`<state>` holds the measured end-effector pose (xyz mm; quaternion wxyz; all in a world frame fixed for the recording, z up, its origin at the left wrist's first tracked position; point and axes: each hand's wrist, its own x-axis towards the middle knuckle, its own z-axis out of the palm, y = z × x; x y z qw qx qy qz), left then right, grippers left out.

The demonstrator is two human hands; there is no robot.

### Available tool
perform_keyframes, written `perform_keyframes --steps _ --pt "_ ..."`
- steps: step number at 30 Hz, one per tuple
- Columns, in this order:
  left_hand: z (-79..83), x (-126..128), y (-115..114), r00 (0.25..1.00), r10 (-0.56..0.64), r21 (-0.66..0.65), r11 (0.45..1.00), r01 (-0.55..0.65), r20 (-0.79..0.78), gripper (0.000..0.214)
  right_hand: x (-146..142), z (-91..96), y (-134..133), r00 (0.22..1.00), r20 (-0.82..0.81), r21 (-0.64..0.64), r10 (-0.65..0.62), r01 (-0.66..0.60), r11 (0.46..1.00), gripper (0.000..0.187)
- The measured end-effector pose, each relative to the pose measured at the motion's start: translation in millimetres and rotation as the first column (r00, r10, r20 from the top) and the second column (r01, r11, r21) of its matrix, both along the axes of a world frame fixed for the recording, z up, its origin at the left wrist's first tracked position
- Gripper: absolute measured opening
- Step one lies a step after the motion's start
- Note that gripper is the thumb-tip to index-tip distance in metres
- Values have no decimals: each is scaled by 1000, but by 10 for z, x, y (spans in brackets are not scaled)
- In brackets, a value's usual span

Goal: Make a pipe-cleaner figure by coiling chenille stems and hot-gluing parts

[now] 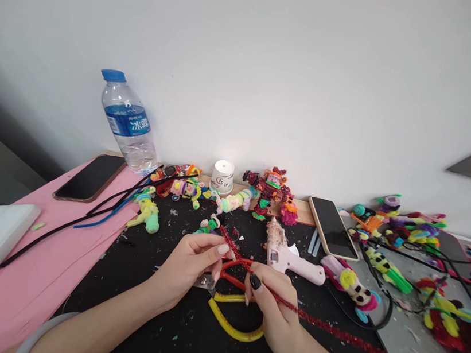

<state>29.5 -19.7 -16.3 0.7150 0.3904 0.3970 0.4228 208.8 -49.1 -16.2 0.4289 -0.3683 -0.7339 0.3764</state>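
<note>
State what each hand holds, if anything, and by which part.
The left hand pinches a red fuzzy stem near its upper end; the right hand grips the same stem farther along, its long tail trailing out beyond.

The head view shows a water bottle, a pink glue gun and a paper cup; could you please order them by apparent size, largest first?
1. Water bottle
2. Pink glue gun
3. Paper cup
This ranks apparent size only.
</note>
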Motion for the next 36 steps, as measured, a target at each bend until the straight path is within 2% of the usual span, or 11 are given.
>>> perform_keyframes --steps 9,19,27,31,36 --pt "13 3 5 999 26 16 1000 -25 -32 30 -12 -6 11 995 -85 -64 47 -53 997 36" --pt "19 5 9 996 -1 22 1000 3 -84 35 -29 -16 22 992 -123 -114 35 -50 992 40" --pt "-14 -11 13 999 -7 28 1000 8 -52 36 -34 -77 34 971 -235 -223 -35 -18 975 39" --pt "-23 -16 16 999 -24 51 998 26 -42 30 -40 -89 50 941 -331 -306 -65 -41 951 37" --pt "-18 -22 22 998 -34 59 998 36 -44 25 -53 -97 51 914 -393 -340 -101 -42 939 36"
